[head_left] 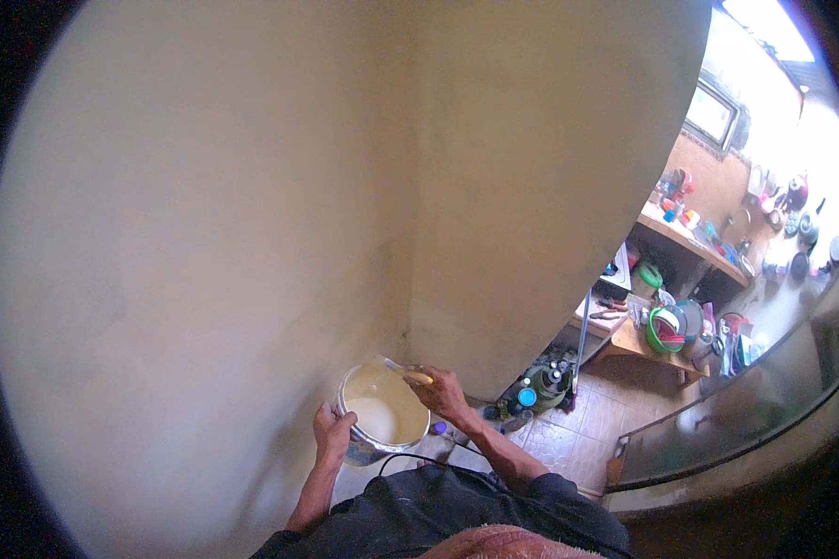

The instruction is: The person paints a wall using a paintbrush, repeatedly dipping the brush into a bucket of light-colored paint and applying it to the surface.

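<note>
**Paint bucket in my left hand, brush in my right, close to the wall**

From the head camera, looking down: my left hand (331,430) grips the near-left rim of a small metal bucket (382,412), my fingers clamped on its edge. The bucket sits low in the picture, just in front of my chest, close against the cream wall (252,214). Its mouth faces up, and it holds pale cream paint (387,410).

My right hand (443,391) is at the bucket's far-right rim, fingers closed on the yellow handle of a brush (403,371). The brush lies nearly level, its long axis running left to right, the handle end toward my hand on the right and the head pointing left over the bucket's far edge.

Down to the right, bottles (531,391) stand on the tiled floor (578,429), and beyond them a cluttered wooden tabletop (639,343).
</note>
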`<control>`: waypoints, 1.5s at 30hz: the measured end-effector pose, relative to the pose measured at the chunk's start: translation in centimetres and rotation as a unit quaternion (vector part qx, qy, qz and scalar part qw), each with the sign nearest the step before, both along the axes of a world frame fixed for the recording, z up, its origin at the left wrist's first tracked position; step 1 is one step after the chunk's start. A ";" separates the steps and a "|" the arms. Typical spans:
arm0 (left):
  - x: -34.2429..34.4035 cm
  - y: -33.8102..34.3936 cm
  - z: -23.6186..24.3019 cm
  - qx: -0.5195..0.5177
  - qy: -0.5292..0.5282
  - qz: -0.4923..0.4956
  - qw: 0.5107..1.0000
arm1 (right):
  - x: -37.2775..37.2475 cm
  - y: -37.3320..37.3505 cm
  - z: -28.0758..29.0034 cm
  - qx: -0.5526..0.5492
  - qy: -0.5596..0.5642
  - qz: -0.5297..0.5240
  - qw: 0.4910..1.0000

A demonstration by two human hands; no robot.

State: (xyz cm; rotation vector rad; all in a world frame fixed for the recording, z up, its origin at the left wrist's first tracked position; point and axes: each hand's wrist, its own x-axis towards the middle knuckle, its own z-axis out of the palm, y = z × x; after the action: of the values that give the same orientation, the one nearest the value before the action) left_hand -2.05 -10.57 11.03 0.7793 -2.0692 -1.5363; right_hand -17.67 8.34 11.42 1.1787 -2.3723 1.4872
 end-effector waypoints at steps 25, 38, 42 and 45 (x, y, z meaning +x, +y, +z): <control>0.7 0.5 3.5 0.056 -0.097 0.010 0.994 | 0.0 -1.2 0.1 -0.230 -0.224 -0.091 0.943; 6.7 -2.1 -9.5 0.121 0.018 0.090 0.988 | -21.7 2.4 28.6 -0.339 0.277 -0.153 0.886; 10.9 -1.2 -8.3 0.173 -0.023 0.154 0.973 | -22.4 -2.3 36.6 -0.427 0.220 -0.146 0.865; 13.8 -1.7 -10.9 0.121 -0.058 0.186 0.973 | -25.5 -3.5 39.2 -0.409 0.300 -0.169 0.845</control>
State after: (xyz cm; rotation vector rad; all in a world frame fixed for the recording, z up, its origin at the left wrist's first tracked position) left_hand 11.76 -12.24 0.12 1.2943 -1.7010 -1.5694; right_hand -43.18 4.85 50.67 0.7711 -1.2218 1.4563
